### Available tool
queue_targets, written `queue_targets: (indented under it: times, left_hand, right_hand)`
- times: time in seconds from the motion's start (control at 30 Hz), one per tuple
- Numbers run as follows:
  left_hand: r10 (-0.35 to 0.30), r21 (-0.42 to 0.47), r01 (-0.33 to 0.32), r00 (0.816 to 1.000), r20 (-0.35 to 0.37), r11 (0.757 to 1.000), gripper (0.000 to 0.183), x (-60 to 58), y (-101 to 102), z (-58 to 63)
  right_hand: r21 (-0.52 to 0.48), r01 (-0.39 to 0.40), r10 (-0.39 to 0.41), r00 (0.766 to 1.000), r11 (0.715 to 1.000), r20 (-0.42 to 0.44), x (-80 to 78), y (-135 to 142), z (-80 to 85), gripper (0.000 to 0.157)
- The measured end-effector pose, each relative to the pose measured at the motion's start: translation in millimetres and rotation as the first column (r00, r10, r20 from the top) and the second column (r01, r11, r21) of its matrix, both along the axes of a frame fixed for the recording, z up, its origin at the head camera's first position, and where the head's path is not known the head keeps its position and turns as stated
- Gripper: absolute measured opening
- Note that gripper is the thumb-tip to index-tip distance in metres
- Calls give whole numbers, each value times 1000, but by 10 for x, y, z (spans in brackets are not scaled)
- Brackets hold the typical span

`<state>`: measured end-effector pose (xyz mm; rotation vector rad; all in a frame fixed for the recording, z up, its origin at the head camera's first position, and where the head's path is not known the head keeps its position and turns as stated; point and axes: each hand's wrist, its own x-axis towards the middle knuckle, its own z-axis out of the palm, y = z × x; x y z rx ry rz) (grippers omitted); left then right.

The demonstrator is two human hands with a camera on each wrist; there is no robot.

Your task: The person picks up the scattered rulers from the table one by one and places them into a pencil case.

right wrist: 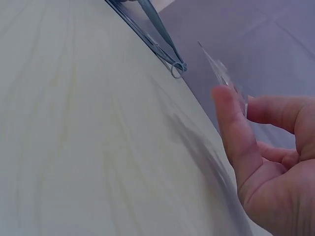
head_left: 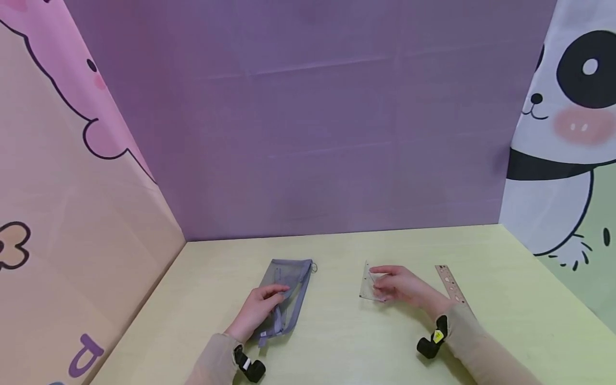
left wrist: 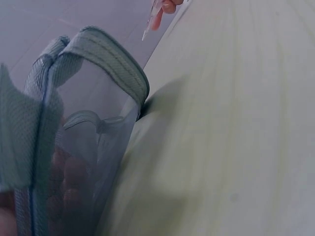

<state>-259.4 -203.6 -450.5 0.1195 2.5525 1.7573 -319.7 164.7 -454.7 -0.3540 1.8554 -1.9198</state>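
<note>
A greyish-blue mesh zipper pouch (head_left: 302, 291) lies toward the middle left of the table, its near end raised a little. My left hand (head_left: 260, 307) grips its near left side. In the left wrist view the pouch's edge (left wrist: 110, 61) gapes, and several fingers (left wrist: 74, 182) show through the mesh. To the right, my right hand (head_left: 401, 289) pinches a clear plastic set square (head_left: 367, 286) between thumb and fingers, above the table. The right wrist view shows the set square (right wrist: 221, 73) nearly edge-on, its tip pointing toward the pouch.
A pinkish ruler (head_left: 449, 282) with a row of cut-outs lies right of my right hand, partly behind the forearm. A small ring (head_left: 314, 267) hangs from the pouch's far corner. A purple backdrop (head_left: 337, 133) stands behind the pale table (head_left: 332, 353), with printed cloth panels at both sides.
</note>
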Motion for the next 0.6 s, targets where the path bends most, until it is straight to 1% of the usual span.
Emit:
queue_targets:
  times: [0.1, 0.27, 0.43, 0.6]
  left_hand:
    - [-11, 4, 11, 1000, -8, 1000, 30, -3, -8, -4]
    - [-16, 8, 16, 1000, -7, 1000, 29, 14, -7, -2]
    - [-1, 9, 1, 1000, 7, 1000, 28, -5, -2, -30]
    - [7, 14, -7, 1000, 11, 1000, 29, -13, 2, -24]
  right_hand:
    - [11, -4, 4, 1000, 1000, 0, 8, -84, 9, 53]
    - [-4, -19, 19, 1000, 1000, 18, 9, -182, -1, 48]
    - [-33, -10, 11, 998, 999, 56, -9, -221, -30, 45]
    - [-23, 6, -4, 997, 1000, 71, -21, -262, -37, 42]
